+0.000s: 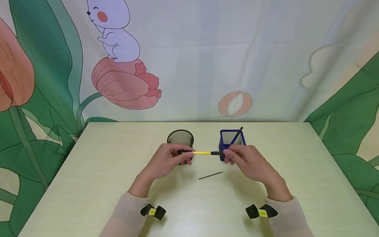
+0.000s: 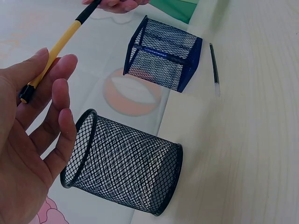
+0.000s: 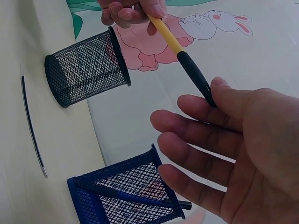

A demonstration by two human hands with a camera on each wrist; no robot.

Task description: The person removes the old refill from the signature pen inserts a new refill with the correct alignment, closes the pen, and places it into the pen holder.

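A yellow pen with black ends (image 1: 202, 153) is held level above the table between both hands. My left hand (image 1: 169, 158) pinches one black end between thumb and fingers. With thumb and index finger, my right hand (image 1: 247, 162) pinches the black grip (image 3: 193, 72) at the other end; its remaining fingers are spread apart in the right wrist view. On the table below the pen lies a thin dark pen refill (image 1: 211, 175), its one end clear in the left wrist view.
Behind the left hand stands a round black mesh pen holder (image 2: 126, 161). A square blue mesh pen holder (image 1: 232, 134), behind the right hand, has a dark pen (image 1: 238, 133) leaning in it. A printed curtain (image 1: 189, 65) hangs along the table's (image 1: 88, 184) far edge.
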